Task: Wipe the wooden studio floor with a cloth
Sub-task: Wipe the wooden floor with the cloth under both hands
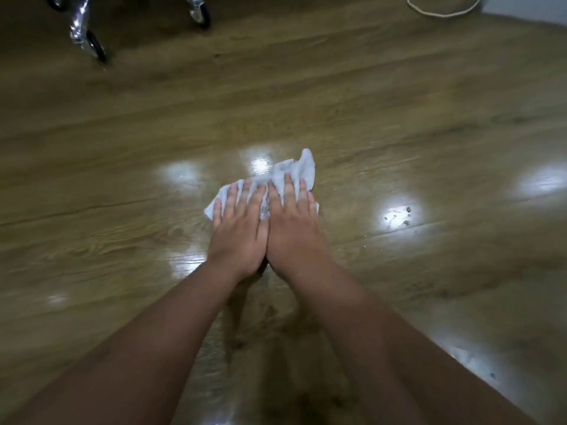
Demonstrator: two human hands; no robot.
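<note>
1. Head view: floor point(399, 96), wooden planks running roughly left to right, fills the frame, with bright light patches on its sheen. Small specks of debris point(406, 214) lie in one patch, to the right of the hands.
2. Chrome legs point(81, 26) on castors stand at the floor's far left corner; a pale cord point(438, 12) loops at the far right.
3. Both bare forearms reach forward from the near edge and meet at mid-floor.
4. Left hand point(239, 231) and right hand point(294, 231) lie side by side, touching along their inner edges, palms down on the cloth.
5. Cloth point(302, 167), white and crumpled, sits mid-floor under and just beyond the fingers. Its long axis runs from near-left to far-right, and more of it pokes out past the right hand.
6. Fingers of both hands are straight and slightly spread, pressing flat, not pinching. Neither hand is nearer; a push forward would likely bunch the free far-right corner first.
</note>
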